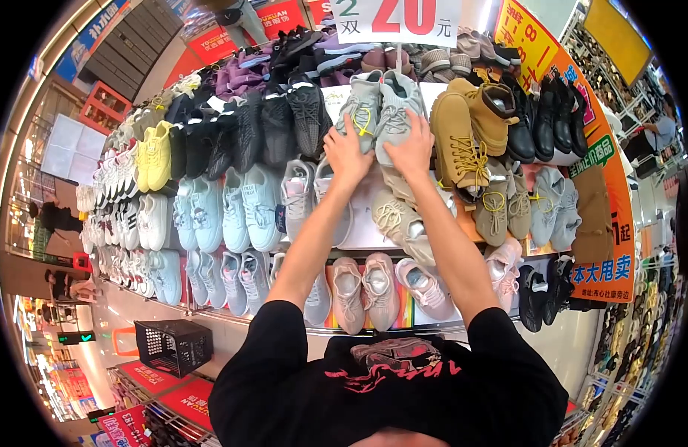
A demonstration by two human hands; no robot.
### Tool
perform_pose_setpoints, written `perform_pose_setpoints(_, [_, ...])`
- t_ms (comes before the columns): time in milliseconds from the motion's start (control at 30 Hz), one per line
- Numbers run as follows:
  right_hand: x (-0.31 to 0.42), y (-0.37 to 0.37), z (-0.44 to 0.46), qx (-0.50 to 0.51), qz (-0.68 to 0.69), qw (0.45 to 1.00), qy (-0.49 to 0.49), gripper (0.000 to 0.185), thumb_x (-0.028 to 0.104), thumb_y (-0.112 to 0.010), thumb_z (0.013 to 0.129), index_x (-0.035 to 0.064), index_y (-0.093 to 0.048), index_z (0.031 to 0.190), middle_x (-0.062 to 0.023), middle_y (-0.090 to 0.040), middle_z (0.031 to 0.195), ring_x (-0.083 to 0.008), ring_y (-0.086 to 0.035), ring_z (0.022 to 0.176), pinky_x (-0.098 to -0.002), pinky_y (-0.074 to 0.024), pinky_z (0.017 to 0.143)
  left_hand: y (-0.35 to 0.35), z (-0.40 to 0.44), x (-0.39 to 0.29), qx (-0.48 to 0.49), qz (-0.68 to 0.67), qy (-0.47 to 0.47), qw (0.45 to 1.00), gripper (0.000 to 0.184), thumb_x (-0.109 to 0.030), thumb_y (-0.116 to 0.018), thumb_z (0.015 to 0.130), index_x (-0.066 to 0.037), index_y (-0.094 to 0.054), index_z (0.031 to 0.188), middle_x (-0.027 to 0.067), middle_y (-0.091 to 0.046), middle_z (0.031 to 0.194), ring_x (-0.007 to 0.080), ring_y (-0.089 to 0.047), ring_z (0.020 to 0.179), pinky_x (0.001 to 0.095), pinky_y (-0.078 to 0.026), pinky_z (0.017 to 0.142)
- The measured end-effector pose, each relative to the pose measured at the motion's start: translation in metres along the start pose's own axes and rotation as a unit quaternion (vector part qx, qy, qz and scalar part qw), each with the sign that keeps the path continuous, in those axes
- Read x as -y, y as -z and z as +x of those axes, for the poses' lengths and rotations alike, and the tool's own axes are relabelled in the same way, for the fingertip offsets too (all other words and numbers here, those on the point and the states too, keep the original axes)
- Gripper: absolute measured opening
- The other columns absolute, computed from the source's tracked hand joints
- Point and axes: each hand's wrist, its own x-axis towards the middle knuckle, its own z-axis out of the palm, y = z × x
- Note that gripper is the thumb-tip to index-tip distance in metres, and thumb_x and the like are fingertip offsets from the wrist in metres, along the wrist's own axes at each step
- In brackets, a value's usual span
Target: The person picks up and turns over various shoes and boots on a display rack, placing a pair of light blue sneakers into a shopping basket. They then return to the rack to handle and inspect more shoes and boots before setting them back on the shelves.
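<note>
A pair of light grey sneakers sits side by side in the upper middle of the display, toes toward me. My left hand (pixel 348 155) grips the toe end of the left grey sneaker (pixel 365 100), which has a yellow tie in its laces. Around the toe of the right grey sneaker (pixel 398 100) my right hand (pixel 409 147) is closed. Both thumbs point inward, near each other. Black knit sneakers (pixel 308 115) stand left of the pair, and tan lace-up boots (pixel 459 141) stand to the right. Beige sneakers (pixel 396 220) lie below, partly hidden by my right forearm.
Rows of white, pale blue (pixel 260 208) and yellow shoes (pixel 154 156) fill the left side. Pink sneakers (pixel 379 287) line the front edge. A price sign (pixel 396 18) rises behind the grey pair. A black basket (pixel 172 348) stands at lower left. Black boots (pixel 545 123) are at right.
</note>
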Motion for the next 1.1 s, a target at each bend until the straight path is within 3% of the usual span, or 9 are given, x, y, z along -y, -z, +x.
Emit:
perform_pose_setpoints(100, [-0.019,-0.003,0.015,-0.052,0.095,0.992,0.070,0.060,0.021,-0.077,0.072,0.0067,-0.059,0.128,-0.0261,-0.050,0.142,-0.0430,-0.047,0.132,-0.0471,-0.0381,0.111,-0.007,-0.003,-0.013,-0.059,-0.015,0.025,0.998,0.107,-0.034,-0.088,0.068,-0.005,-0.030,0.153,0.0258,-0.045,0.122,0.0432,-0.045,0.112,0.0506,-0.040,0.097])
perform_pose_setpoints(200, [-0.038,0.000,0.027,-0.025,0.184,0.982,0.042,0.055,0.020,-0.074,0.076,0.0053,-0.059,0.127,-0.0266,-0.052,0.141,-0.0424,-0.048,0.132,-0.0459,-0.0389,0.111,-0.013,0.002,-0.019,-0.079,-0.023,0.023,0.996,0.107,-0.036,-0.087,0.069,-0.005,-0.030,0.153,0.0265,-0.044,0.124,0.0438,-0.045,0.113,0.0512,-0.039,0.099])
perform_pose_setpoints(233, [-0.041,0.000,0.025,-0.029,0.125,0.989,0.078,0.053,0.019,-0.071,0.079,0.0022,-0.057,0.128,-0.0266,-0.052,0.141,-0.0420,-0.049,0.132,-0.0452,-0.0396,0.111,-0.013,-0.001,-0.021,-0.090,-0.014,0.016,0.996,0.105,-0.037,-0.086,0.070,-0.005,-0.030,0.153,0.0272,-0.043,0.127,0.0444,-0.045,0.114,0.0516,-0.038,0.100])
perform_pose_setpoints(400, [-0.021,-0.009,0.027,-0.006,0.024,0.999,0.044,0.076,0.034,-0.077,0.077,-0.0003,-0.047,0.138,-0.0268,-0.048,0.144,-0.0427,-0.045,0.135,-0.0488,-0.0389,0.110,-0.008,-0.012,-0.018,-0.065,-0.039,0.035,0.997,0.103,-0.034,-0.085,0.073,-0.005,-0.029,0.154,0.0279,-0.043,0.128,0.0450,-0.044,0.114,0.0516,-0.037,0.102])
perform_pose_setpoints(467, [-0.002,-0.005,0.021,-0.009,-0.144,0.989,0.046,0.091,0.043,-0.081,0.072,0.0012,-0.042,0.143,-0.0256,-0.053,0.136,-0.0450,-0.047,0.130,-0.0482,-0.0421,0.107,-0.009,-0.014,-0.014,-0.055,-0.050,0.014,0.997,0.102,-0.029,-0.085,0.074,-0.006,-0.028,0.155,0.0278,-0.043,0.128,0.0451,-0.044,0.115,0.0524,-0.036,0.101])
perform_pose_setpoints(567, [0.000,-0.006,0.037,0.048,-0.133,0.990,-0.012,0.100,0.046,-0.083,0.069,0.0037,-0.036,0.147,-0.0287,-0.048,0.140,-0.0464,-0.046,0.129,-0.0542,-0.0409,0.106,-0.011,-0.012,-0.018,-0.069,-0.029,0.003,0.997,0.099,-0.024,-0.083,0.074,-0.007,-0.029,0.155,0.0273,-0.043,0.127,0.0441,-0.043,0.116,0.0522,-0.036,0.100])
perform_pose_setpoints(733, [-0.006,-0.011,0.051,0.069,-0.109,0.992,0.001,0.095,0.042,-0.081,0.073,0.0043,-0.037,0.147,-0.0284,-0.048,0.139,-0.0459,-0.046,0.129,-0.0548,-0.0437,0.103,-0.009,-0.008,-0.020,-0.104,0.037,-0.023,0.994,0.092,-0.023,-0.082,0.075,-0.008,-0.035,0.153,0.0270,-0.042,0.128,0.0423,-0.042,0.117,0.0508,-0.034,0.099])
perform_pose_setpoints(933, [-0.038,-0.031,0.049,-0.009,-0.050,0.995,0.089,0.075,0.035,-0.071,0.082,0.0019,-0.042,0.143,-0.0276,-0.052,0.135,-0.0448,-0.051,0.125,-0.0523,-0.0451,0.101,-0.024,-0.015,-0.008,-0.133,-0.021,0.006,0.991,0.092,-0.030,-0.082,0.077,-0.010,-0.035,0.153,0.0293,-0.040,0.135,0.0434,-0.042,0.120,0.0528,-0.034,0.099])
perform_pose_setpoints(1100, [-0.044,-0.033,0.052,-0.004,-0.001,0.999,0.052,0.066,0.035,-0.068,0.085,-0.0014,-0.048,0.136,-0.0263,-0.057,0.129,-0.0444,-0.056,0.119,-0.0498,-0.0462,0.100,-0.004,-0.012,-0.011,-0.072,-0.068,-0.007,0.995,0.090,-0.036,-0.083,0.074,-0.009,-0.040,0.149,0.0269,-0.043,0.135,0.0437,-0.043,0.123,0.0529,-0.035,0.102])
